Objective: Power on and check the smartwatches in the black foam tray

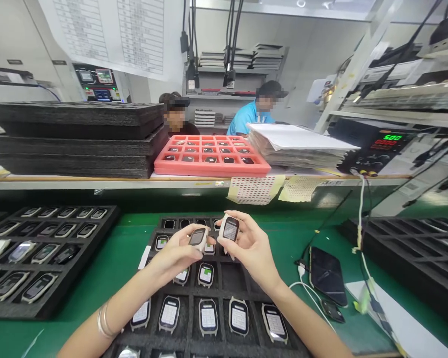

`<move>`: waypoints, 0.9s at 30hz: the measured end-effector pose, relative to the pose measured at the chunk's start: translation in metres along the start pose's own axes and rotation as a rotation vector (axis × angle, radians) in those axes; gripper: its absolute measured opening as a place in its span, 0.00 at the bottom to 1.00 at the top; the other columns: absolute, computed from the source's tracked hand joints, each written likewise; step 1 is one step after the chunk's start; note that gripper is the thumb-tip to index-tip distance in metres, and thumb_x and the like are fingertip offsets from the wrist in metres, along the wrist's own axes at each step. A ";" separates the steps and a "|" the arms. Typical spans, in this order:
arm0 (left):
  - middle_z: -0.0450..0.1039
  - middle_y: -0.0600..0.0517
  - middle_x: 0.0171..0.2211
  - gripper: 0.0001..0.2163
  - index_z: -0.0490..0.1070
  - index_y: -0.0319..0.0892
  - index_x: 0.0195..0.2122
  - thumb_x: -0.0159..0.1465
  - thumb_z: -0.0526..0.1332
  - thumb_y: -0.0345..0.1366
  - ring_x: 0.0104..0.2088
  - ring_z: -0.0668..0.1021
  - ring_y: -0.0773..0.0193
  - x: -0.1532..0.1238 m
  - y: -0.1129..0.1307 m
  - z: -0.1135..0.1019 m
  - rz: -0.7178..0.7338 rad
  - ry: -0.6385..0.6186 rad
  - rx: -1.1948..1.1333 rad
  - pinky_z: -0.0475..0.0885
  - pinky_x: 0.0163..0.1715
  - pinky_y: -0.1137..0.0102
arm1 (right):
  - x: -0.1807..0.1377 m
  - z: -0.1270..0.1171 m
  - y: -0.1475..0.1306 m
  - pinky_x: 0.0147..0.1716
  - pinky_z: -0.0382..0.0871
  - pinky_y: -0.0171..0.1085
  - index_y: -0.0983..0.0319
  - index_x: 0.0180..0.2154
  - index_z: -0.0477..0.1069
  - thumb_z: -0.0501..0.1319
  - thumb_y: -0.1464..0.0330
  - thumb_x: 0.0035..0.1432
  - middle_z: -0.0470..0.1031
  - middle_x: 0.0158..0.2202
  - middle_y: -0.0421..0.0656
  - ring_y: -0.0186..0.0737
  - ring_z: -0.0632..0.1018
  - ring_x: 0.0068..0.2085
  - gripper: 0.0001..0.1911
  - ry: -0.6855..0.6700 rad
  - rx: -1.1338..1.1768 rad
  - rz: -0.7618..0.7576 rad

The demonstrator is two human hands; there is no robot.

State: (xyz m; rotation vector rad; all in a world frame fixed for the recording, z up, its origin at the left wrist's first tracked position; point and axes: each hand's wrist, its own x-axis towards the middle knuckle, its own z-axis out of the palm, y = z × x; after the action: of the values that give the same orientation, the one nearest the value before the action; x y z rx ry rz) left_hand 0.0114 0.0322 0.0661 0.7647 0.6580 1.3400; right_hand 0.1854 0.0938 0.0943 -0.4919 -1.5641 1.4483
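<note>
My left hand (178,249) is closed around a strapless smartwatch (198,237) with a pale case, its screen dark. Beside it my right hand (248,242) grips a second smartwatch (230,228) whose screen is lit with lines of text. Both are held up, a little apart, over a black foam tray (229,288). Several more watches sit in the tray's compartments; one lit watch (208,316) stands in the row nearest me, and another watch (205,274) shows a white and green screen. My hands and forearms hide part of the tray.
Another foam tray of watches (65,268) lies at left, and a dark tray (414,268) at right. A phone (327,275) and cables lie on the green mat. On the shelf stand a red tray (212,168), stacked foam (74,154) and a power supply (377,149). Two people sit beyond.
</note>
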 end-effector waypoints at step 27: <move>0.72 0.47 0.34 0.17 0.67 0.40 0.50 0.63 0.62 0.42 0.32 0.78 0.58 -0.002 -0.010 -0.001 0.152 0.111 0.267 0.74 0.22 0.71 | -0.009 0.001 0.016 0.18 0.66 0.33 0.57 0.50 0.72 0.57 0.62 0.64 0.76 0.32 0.43 0.38 0.75 0.25 0.14 -0.093 -0.022 0.051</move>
State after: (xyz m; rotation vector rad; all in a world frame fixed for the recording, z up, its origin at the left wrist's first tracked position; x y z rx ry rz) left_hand 0.0164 0.0299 0.0580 0.9754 0.8943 1.4581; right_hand 0.1848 0.0896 0.0764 -0.4861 -1.6522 1.5127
